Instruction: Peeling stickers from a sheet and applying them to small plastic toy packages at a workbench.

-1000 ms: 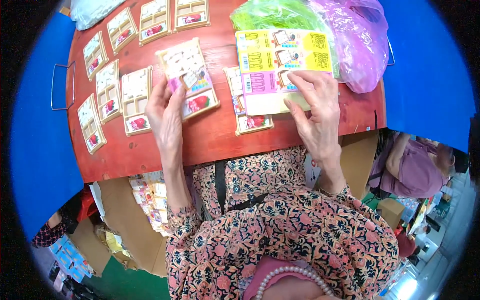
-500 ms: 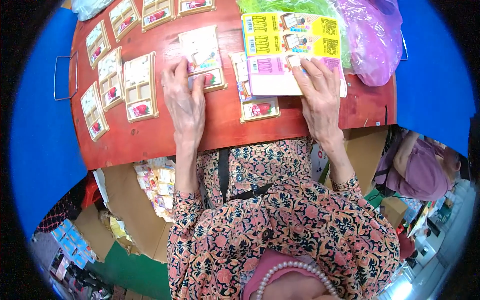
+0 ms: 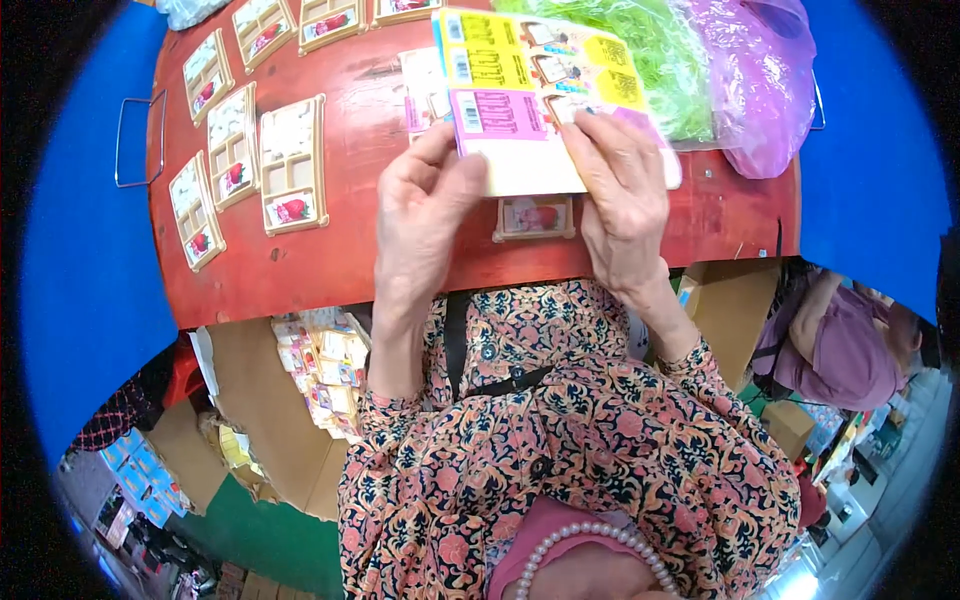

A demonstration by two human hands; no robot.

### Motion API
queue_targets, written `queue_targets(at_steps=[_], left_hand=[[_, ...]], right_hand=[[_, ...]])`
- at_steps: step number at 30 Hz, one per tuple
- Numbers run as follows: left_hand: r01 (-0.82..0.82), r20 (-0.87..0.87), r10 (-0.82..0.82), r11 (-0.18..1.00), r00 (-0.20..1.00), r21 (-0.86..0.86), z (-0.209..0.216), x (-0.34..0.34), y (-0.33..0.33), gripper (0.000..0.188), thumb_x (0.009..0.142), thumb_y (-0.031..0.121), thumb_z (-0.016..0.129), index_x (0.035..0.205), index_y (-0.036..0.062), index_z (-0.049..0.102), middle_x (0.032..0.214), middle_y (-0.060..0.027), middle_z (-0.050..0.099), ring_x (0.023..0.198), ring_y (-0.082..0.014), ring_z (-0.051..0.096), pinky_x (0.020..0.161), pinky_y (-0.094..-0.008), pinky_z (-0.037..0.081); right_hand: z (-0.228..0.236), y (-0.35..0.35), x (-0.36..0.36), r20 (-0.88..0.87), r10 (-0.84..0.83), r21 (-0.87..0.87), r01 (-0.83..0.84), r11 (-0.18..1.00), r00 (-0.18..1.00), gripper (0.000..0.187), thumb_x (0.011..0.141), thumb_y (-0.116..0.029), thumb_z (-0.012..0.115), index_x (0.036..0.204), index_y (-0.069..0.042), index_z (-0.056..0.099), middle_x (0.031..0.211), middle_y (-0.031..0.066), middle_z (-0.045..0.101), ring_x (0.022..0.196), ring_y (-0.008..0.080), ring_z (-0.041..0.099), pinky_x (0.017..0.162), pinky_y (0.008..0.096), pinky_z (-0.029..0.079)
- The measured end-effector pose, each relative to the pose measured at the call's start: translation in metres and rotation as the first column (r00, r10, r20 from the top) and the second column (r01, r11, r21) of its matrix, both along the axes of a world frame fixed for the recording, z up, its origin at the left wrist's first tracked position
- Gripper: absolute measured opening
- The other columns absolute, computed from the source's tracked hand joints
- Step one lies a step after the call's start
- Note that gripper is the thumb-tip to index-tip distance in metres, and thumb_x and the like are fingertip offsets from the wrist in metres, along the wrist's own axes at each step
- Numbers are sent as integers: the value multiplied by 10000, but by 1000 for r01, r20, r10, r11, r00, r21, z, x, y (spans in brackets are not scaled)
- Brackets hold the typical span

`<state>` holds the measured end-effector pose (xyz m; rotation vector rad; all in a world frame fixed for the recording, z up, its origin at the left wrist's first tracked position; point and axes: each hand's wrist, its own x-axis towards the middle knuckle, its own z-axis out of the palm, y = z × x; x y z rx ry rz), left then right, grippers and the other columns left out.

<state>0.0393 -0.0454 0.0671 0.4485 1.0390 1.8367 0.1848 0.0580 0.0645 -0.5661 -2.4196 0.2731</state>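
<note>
A stack of printed yellow, pink and white card sheets [image 3: 520, 172] is held tilted above the table. My left hand [image 3: 425, 215] pinches its lower left corner, thumb on top. My right hand [image 3: 622, 190] grips its lower right part, with the thumb side over the white border. Beneath the stack, a small compartment tray [image 3: 535, 218] with a strawberry picture shows at its near end. Another tray [image 3: 424, 85] with a printed card on it is partly hidden behind my left hand and the sheets.
Several beige trays with white pieces and strawberry pictures, such as this tray [image 3: 292, 165], lie on the left of the red table [image 3: 340, 265]. Clear bags of green [image 3: 680, 80] and purple material [image 3: 765, 90] sit at the far right. An open cardboard box [image 3: 265, 400] with small packs stands below.
My left hand has left the tray with the card and taken the sheets' left corner. The stack has risen, turned and shifted left; my right hand still holds it.
</note>
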Motion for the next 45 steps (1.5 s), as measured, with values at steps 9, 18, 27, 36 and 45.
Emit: queue_targets(at_steps=[9,18,27,36,45], left_hand=[[-149,-129,129,976,983,-160,-6,1,-15,240,786,25,642,1015,-40,606,856,-59,644,712,-60,582,677,-175,476],[-133,-175,115,987,978,-95,30,6,-19,190,777,-69,589,966,-77,610,897,-53,605,819,-77,566,716,-188,471],[-73,-430,51,997,901,-35,24,7,-16,171,779,-60,570,944,-95,597,874,-66,577,758,-91,527,656,-198,426],[-143,-571,87,988,816,-55,30,11,-11,115,767,-74,568,878,-87,596,815,-58,581,708,-79,524,614,-202,427],[-211,-538,139,975,831,-74,34,12,-8,71,723,-110,585,779,-68,570,758,-57,566,667,-87,531,601,-204,443]], right_hand=[[26,-5,-22,13,188,-244,-179,953,982,461,661,-57,692,1106,-8,582,1115,127,557,1059,286,500,890,363,412],[34,-1,-43,-109,281,-290,-301,908,953,346,679,-78,694,1021,-42,650,1004,96,593,905,225,568,764,303,463],[45,2,-38,-102,313,-271,-329,905,944,275,683,-30,694,950,11,639,831,102,585,737,201,585,626,266,469],[51,-1,-39,17,270,-95,-267,959,963,216,696,-7,652,909,10,624,764,117,574,691,241,579,586,294,464],[55,-8,-38,-4,276,-88,-275,957,961,199,704,-40,632,895,9,606,772,116,573,695,254,581,594,301,466]])
